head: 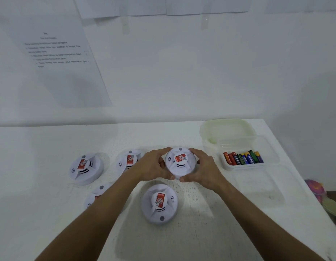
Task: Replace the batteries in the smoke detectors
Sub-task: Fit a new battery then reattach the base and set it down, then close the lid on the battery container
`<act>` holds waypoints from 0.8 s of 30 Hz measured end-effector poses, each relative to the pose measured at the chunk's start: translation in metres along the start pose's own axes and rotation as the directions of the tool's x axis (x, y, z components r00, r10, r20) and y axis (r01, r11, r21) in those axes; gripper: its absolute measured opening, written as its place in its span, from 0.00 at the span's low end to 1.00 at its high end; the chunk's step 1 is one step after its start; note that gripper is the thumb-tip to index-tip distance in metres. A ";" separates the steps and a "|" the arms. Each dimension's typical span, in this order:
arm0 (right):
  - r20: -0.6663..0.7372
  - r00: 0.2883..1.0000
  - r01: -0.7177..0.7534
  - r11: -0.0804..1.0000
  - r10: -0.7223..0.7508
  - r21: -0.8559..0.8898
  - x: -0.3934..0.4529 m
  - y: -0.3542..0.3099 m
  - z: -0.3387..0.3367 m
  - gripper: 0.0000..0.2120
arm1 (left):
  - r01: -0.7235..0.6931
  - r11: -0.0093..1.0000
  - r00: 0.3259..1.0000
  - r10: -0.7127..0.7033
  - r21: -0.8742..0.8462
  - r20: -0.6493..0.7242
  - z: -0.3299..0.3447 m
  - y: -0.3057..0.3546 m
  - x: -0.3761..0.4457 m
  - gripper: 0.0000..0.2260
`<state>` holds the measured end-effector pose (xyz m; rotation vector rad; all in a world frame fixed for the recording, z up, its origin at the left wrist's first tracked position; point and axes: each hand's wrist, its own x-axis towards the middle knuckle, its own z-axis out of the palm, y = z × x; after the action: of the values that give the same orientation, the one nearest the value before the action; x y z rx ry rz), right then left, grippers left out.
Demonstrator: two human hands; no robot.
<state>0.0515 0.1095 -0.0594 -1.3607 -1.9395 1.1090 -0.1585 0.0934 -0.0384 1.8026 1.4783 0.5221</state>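
Both forearms reach in from the bottom edge over a white table (50, 147), biggest thing in view, butted against a white wall (182, 72) with a printed sheet (59, 59) taped on it. Five white round smoke detectors sit or are held on the table, each with a red label on top. Left hand (154, 166) and right hand (203, 170) wrap the held detector (180, 162) from either side, fingers curled round its rim, thumb tips nearly meeting at its near edge; cannot tell if it's lifted off the table. Near detector (159, 204) lies just in front of the hands. Far-left detector (85, 168) sits well to the left, back detector (128, 161) partly behind left hand, fifth detector (99, 194) mostly hidden under left forearm. Clear plastic tray (244, 166) right of the hands holds a row of mixed-colour batteries (242, 158). Greenish lid (227, 129) behind it. Another clear container (261, 181) nearer.
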 end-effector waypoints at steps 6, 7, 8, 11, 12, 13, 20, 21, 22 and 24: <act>-0.013 1.000 -0.016 0.983 0.014 -0.181 0.007 0.006 0.006 0.44 | 0.079 0.997 0.995 -0.079 0.003 0.065 0.003 0.003 0.004 0.34; -0.015 1.000 -0.021 0.980 0.019 -0.200 0.008 0.008 0.007 0.45 | 0.082 0.997 0.994 -0.082 0.013 0.067 0.003 0.004 0.005 0.33; -0.009 0.999 -0.033 0.978 0.031 -0.207 0.009 0.009 0.008 0.45 | 0.086 0.996 0.994 -0.087 0.017 0.069 0.003 0.003 0.006 0.32; 0.006 0.999 -0.042 0.973 0.045 -0.227 0.010 0.007 0.008 0.43 | 0.111 0.993 0.991 -0.113 0.030 0.065 0.003 0.005 0.005 0.30; 0.012 0.999 -0.046 0.972 0.050 -0.229 0.010 0.006 0.008 0.42 | 0.118 0.993 0.991 -0.120 0.032 0.057 0.004 0.005 0.005 0.29; 0.017 0.998 -0.048 0.972 0.053 -0.230 0.010 0.005 0.007 0.41 | 0.129 0.991 0.990 -0.131 0.039 0.052 0.005 0.006 0.004 0.29; 0.061 0.996 -0.050 0.982 0.062 -0.182 -0.004 -0.012 -0.013 0.42 | 0.254 0.901 0.961 -0.277 0.352 0.015 0.000 0.032 -0.001 0.13; 0.043 0.998 -0.039 0.988 0.046 -0.151 -0.006 -0.016 -0.023 0.44 | 0.279 0.896 0.958 -0.287 0.346 -0.031 -0.003 0.041 0.000 0.15; 0.022 0.999 -0.021 0.991 0.024 -0.129 -0.007 -0.021 -0.034 0.45 | 0.298 0.901 0.954 -0.288 0.314 -0.080 -0.005 0.050 0.002 0.21; -0.028 0.999 0.028 0.992 -0.032 -0.125 -0.005 -0.025 -0.061 0.43 | 0.284 0.927 0.956 -0.253 0.246 -0.150 -0.006 0.071 0.011 0.30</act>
<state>0.0885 0.1202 -0.0054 -1.3998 -2.0301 0.9628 -0.1136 0.1011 0.0174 1.7491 1.9184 0.3039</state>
